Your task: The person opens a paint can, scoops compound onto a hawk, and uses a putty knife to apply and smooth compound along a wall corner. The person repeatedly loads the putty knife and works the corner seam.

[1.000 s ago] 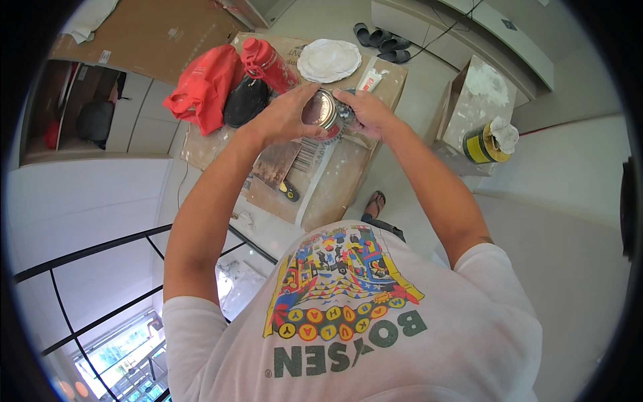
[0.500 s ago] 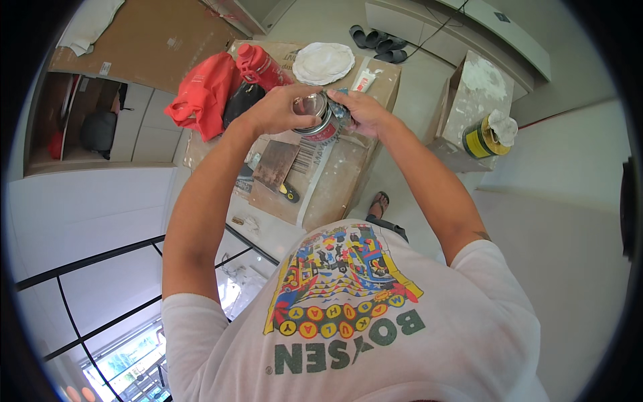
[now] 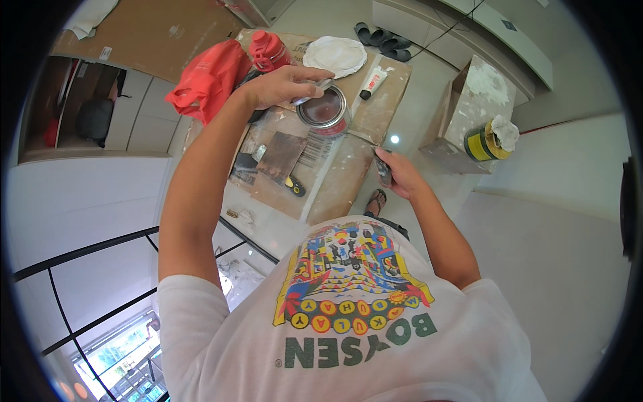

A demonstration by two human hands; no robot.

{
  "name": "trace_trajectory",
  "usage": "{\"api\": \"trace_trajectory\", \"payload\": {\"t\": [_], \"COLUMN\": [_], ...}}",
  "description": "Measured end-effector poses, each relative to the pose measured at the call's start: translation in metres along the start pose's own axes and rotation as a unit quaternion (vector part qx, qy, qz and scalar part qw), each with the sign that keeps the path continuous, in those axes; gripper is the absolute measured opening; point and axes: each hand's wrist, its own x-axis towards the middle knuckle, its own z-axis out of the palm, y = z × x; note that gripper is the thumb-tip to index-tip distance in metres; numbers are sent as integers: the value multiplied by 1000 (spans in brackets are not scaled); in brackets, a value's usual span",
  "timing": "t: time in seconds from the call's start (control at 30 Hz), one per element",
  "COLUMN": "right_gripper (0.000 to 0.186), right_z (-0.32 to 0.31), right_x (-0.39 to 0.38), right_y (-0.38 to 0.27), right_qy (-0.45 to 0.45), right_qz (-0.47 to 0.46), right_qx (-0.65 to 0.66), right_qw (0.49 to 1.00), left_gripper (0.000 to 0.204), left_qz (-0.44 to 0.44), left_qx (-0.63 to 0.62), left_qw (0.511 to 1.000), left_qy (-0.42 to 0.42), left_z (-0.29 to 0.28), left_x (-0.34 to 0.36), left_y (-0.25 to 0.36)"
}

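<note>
From where I stand, the fingers of the left hand (image 3: 277, 87) are nearly closed, pinching a silver lid (image 3: 324, 86) by its edge, and they keep it tilted at the far left of the open can (image 3: 328, 125), presumably so the mouth stays uncovered; whether lid and rim touch, I can't tell. The can sits upright just below and right of those fingers, brown inside. The right hand (image 3: 404, 178) has its fingers curled round the dark handle of a slim tool (image 3: 384, 169), held low off the surface's right edge, its thin end directed back at the can, perhaps so it stays within easy reach. Beyond the left fingers lies a round white pad (image 3: 335, 57), and to their right a white and red tube (image 3: 373, 83), close enough to the can to be knocked. Left of them stand a red bottle (image 3: 269, 52) and a red bag (image 3: 209, 79), the forearm cutting across whatever is behind it. Nearer the body than the left fingers, a brown flat plate (image 3: 282, 155) and a yellow-and-black handle (image 3: 295, 186) crowd the cardboard surface (image 3: 335, 191). Well right of the right fingers, a yellow can (image 3: 477, 145) rests on a smeared box (image 3: 483, 84).
</note>
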Motion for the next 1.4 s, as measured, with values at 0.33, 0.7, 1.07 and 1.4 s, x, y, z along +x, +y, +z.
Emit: {"api": "trace_trajectory", "payload": {"t": [0.33, 0.7, 1.07, 1.4], "right_gripper": [35, 29, 24, 21], "right_z": [-26, 19, 56, 86], "right_x": [-56, -100, -88, -75], "right_y": [38, 64, 75, 66], "right_qy": [139, 173, 198, 233], "right_qz": [-20, 7, -59, -112], "right_qx": [5, -59, -173, -246], "right_qw": [990, 983, 963, 934], "left_gripper": [68, 56, 81, 74], "left_qz": [197, 65, -156, -108], "left_qx": [-362, -652, 269, -231], "left_qw": [897, 682, 889, 917], "left_qy": [159, 324, 335, 308], "left_z": [47, 85, 110, 73], "left_x": [3, -22, -98, -133], "left_y": [-71, -185, -167, -223]}}
